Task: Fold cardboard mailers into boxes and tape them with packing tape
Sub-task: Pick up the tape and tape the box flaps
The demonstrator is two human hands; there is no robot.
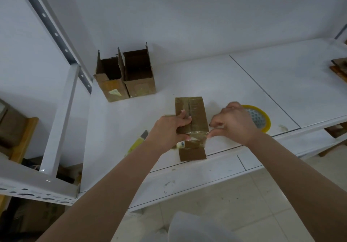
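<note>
A closed cardboard box lies on its side on the white counter, between the two hands. The left hand grips the box's left edge, its fingers curled over the top face beside a taped seam. The right hand sits just beside the box's right edge, thumb and forefinger pinching the end of a clear strip of packing tape that runs across the box's top face (it shows as a glossy band, its far end under the left hand's fingers). The other fingers of the right hand are loosely curled.

Behind the right hand, partly hidden by it, a roll of packing tape with a yellow rim lies flat on the counter. Just left of the left wrist lies a yellow-handled utility knife, its blade end pointing away from the person. Well beyond the left hand, toward the wall, two open-topped cardboard boxes stand upright, touching side by side, flaps raised. To the far left of the left arm stands a white metal shelving frame.
</note>
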